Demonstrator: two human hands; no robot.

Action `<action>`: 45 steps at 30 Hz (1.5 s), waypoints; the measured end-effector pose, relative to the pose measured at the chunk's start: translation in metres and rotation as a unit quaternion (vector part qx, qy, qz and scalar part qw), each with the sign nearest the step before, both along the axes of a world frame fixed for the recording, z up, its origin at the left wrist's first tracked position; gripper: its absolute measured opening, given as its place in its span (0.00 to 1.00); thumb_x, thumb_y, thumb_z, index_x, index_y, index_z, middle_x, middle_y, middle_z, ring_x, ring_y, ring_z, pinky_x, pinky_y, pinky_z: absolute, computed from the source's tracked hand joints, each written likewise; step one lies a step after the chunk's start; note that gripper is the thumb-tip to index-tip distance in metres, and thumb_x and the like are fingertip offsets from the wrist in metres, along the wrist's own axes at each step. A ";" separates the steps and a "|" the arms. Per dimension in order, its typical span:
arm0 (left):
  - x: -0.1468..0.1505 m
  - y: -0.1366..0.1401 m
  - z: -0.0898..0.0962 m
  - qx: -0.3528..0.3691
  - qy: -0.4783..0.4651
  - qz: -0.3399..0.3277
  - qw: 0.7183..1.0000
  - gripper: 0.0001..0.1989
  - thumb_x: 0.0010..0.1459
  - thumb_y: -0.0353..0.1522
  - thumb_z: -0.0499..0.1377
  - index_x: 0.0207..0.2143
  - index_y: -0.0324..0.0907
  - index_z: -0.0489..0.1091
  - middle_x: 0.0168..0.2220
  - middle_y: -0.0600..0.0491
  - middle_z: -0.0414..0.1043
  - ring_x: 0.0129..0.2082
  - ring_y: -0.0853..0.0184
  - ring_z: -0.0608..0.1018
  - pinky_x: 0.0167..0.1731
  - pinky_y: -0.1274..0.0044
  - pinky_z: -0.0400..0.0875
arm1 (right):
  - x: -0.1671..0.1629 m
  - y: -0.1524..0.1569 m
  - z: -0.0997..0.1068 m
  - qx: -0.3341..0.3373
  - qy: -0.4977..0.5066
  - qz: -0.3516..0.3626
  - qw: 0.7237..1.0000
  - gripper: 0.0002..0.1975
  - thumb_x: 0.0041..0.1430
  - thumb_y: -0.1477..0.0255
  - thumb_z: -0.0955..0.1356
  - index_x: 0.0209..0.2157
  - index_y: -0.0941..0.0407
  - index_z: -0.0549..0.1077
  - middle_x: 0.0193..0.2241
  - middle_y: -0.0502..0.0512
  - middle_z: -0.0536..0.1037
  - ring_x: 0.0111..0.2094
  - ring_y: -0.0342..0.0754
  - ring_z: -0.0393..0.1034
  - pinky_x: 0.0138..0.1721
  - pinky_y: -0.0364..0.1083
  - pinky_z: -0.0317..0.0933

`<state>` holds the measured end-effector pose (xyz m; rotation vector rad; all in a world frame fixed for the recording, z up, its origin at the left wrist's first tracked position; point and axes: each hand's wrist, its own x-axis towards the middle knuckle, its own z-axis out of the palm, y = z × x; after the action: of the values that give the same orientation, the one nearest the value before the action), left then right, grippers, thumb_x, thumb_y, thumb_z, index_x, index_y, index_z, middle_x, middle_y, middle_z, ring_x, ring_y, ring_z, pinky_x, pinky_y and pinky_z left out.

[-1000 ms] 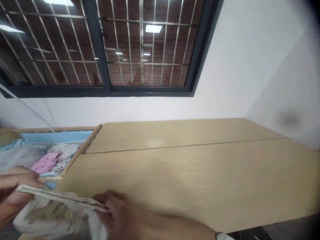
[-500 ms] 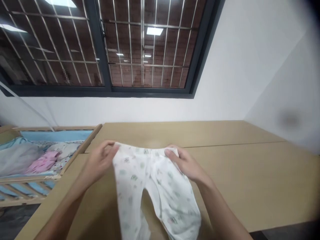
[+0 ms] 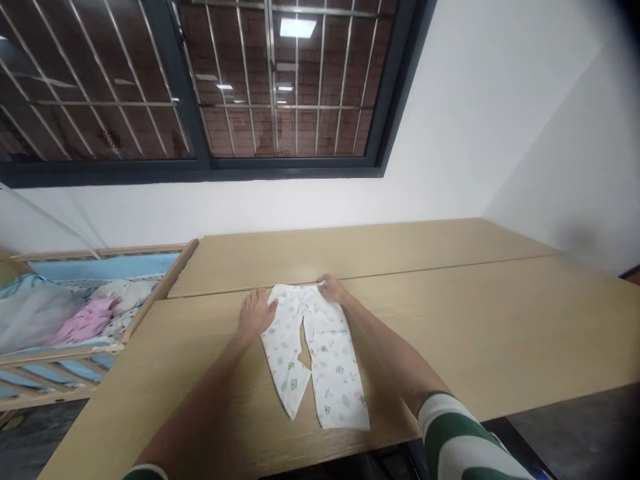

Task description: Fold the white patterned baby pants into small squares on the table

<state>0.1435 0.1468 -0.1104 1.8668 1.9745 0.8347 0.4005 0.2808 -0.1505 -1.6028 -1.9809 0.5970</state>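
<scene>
At lower centre, the right hand (image 3: 331, 289) pinches white printed toddler trousers (image 3: 337, 363) by the waistband on a wood-grain tabletop (image 3: 460, 327); the left hand (image 3: 256, 312) touches their edge, grip unclear.

White trousers (image 3: 340, 360) in the centre of the frame, scattered with little green and faint pinkish motifs, and under them a pale tan table (image 3: 475, 320) with fine wood grain! Bold green and white bands circle the sleeve (image 3: 460, 433) at lower right. Over at the left, sky-blue lining (image 3: 110, 267) inside a light-wood crib (image 3: 50, 357), a pink cloth (image 3: 87, 320) in there too. Up top, a charcoal window frame (image 3: 300, 168), silver bars (image 3: 273, 67), reddish-brown brick (image 3: 307, 137), with white wall (image 3: 500, 100) alongside.
</scene>
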 end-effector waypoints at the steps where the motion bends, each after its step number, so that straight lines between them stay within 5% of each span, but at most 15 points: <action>1: 0.006 -0.012 -0.002 0.009 0.018 -0.002 1.000 0.16 0.64 0.40 0.53 0.47 0.38 0.68 0.49 0.39 0.71 0.53 0.50 0.71 0.52 0.64 0.64 | 0.001 0.003 -0.006 0.001 -0.001 -0.005 1.000 0.06 0.57 0.75 0.69 0.38 0.57 0.75 0.31 0.54 0.80 0.34 0.48 0.74 0.38 0.43 0.63; 8: 0.045 -0.108 -0.026 0.038 0.072 -0.221 0.972 0.14 0.67 0.43 0.52 0.42 0.44 0.69 0.45 0.48 0.69 0.46 0.57 0.71 0.47 0.65 0.65 | 0.003 0.015 -0.024 0.017 -0.012 -0.008 1.000 0.08 0.61 0.71 0.68 0.43 0.55 0.75 0.38 0.55 0.81 0.41 0.50 0.75 0.44 0.46 0.64; 14: 0.040 -0.123 -0.024 -0.002 0.053 -0.256 0.965 0.19 0.71 0.40 0.47 0.30 0.42 0.66 0.45 0.50 0.68 0.51 0.59 0.69 0.50 0.62 0.59 | -0.004 0.012 -0.027 0.051 -0.015 -0.024 0.998 0.10 0.64 0.69 0.66 0.45 0.53 0.75 0.44 0.56 0.80 0.48 0.52 0.72 0.52 0.48 0.60; 22: -0.003 -0.142 -0.023 -0.063 0.097 -0.146 0.982 0.20 0.69 0.44 0.50 0.26 0.43 0.64 0.32 0.53 0.71 0.37 0.61 0.74 0.45 0.65 0.61 | -0.004 0.011 -0.033 0.041 -0.005 -0.048 0.998 0.12 0.64 0.66 0.66 0.48 0.53 0.74 0.44 0.55 0.79 0.47 0.52 0.72 0.50 0.47 0.60; 27: 0.033 -0.146 -0.022 -0.053 0.109 -0.114 0.986 0.20 0.59 0.47 0.61 0.43 0.42 0.66 0.40 0.48 0.75 0.42 0.55 0.77 0.46 0.65 0.65 | -0.005 0.010 -0.032 0.038 -0.001 -0.050 0.998 0.11 0.64 0.67 0.67 0.46 0.53 0.74 0.44 0.56 0.80 0.47 0.52 0.71 0.49 0.46 0.60; 31: 0.061 -0.153 -0.023 -0.059 0.145 -0.147 0.977 0.16 0.63 0.38 0.57 0.51 0.43 0.65 0.47 0.45 0.76 0.48 0.53 0.78 0.47 0.66 0.66 | -0.005 0.007 -0.031 0.039 -0.008 -0.054 0.998 0.10 0.65 0.67 0.66 0.45 0.54 0.74 0.44 0.57 0.79 0.48 0.51 0.71 0.48 0.45 0.60; 34: 0.057 -0.160 -0.027 -0.086 0.144 -0.123 0.978 0.15 0.65 0.31 0.51 0.54 0.44 0.63 0.51 0.46 0.75 0.47 0.58 0.79 0.40 0.72 0.68 | -0.004 0.005 -0.030 0.037 -0.012 -0.060 0.997 0.10 0.65 0.67 0.66 0.45 0.54 0.74 0.43 0.57 0.80 0.46 0.51 0.71 0.46 0.44 0.60; 39: 0.036 -0.175 -0.037 -0.113 0.185 0.011 0.976 0.20 0.66 0.42 0.52 0.54 0.39 0.64 0.48 0.41 0.77 0.43 0.52 0.81 0.39 0.68 0.70 | -0.003 0.007 -0.030 0.032 0.004 -0.062 0.998 0.10 0.64 0.67 0.66 0.45 0.54 0.74 0.42 0.57 0.80 0.44 0.51 0.71 0.44 0.44 0.60; 45: 0.054 -0.181 -0.046 -0.052 0.169 -0.002 0.984 0.21 0.60 0.34 0.54 0.55 0.36 0.62 0.44 0.42 0.78 0.43 0.53 0.80 0.45 0.65 0.69 | -0.004 0.007 -0.032 0.026 0.021 -0.065 0.997 0.11 0.63 0.66 0.66 0.44 0.55 0.75 0.38 0.55 0.79 0.40 0.49 0.70 0.40 0.43 0.58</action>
<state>0.1970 -0.0337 -0.1564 2.0578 2.1594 0.4215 0.3970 0.2876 -0.1826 -1.6585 -1.8302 0.5205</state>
